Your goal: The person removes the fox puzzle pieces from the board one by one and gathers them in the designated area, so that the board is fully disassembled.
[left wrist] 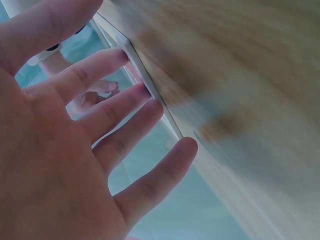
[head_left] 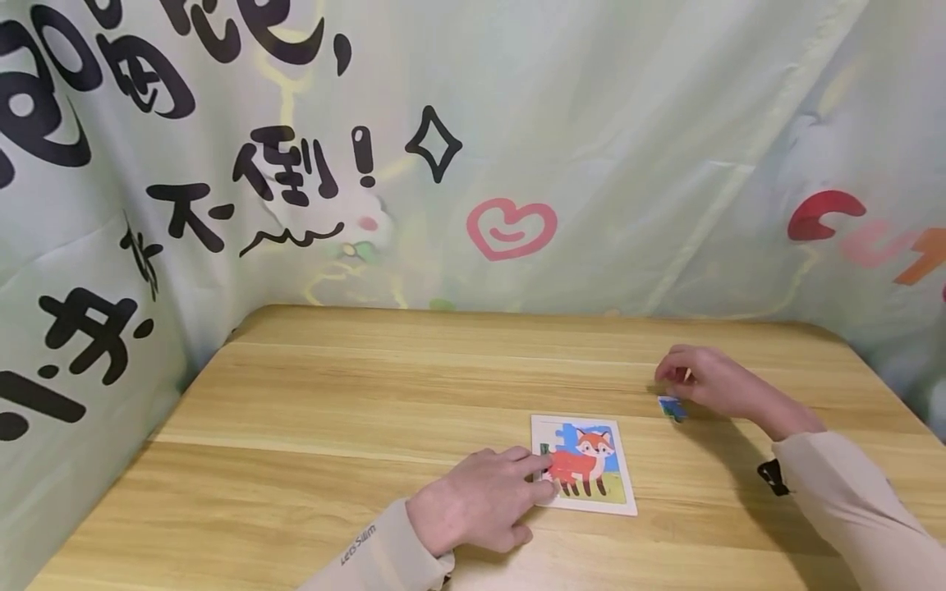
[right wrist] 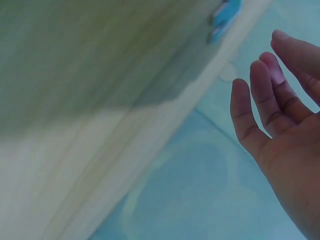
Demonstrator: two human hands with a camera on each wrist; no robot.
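A fox jigsaw puzzle in a white-rimmed board (head_left: 591,506) lies on the table. Pale backing shows at its upper left corner, beside a blue piece (head_left: 566,433). My left hand (head_left: 484,501) rests its fingertips on the board's left side, fingers spread and nearly straight, also seen in the left wrist view (left wrist: 65,135). At the right, a loose blue and green puzzle piece (head_left: 672,408) lies on the wood; whether it is one piece or more I cannot tell. Just beyond it hovers my right hand (head_left: 702,379), fingers loosely bent; the right wrist view shows nothing between them.
The wooden table (head_left: 332,410) has rounded far corners. A pale curtain (head_left: 628,148) with black lettering and a pink heart (head_left: 512,230) hangs behind it and along the left side. A dark band (head_left: 773,476) shows at the right sleeve.
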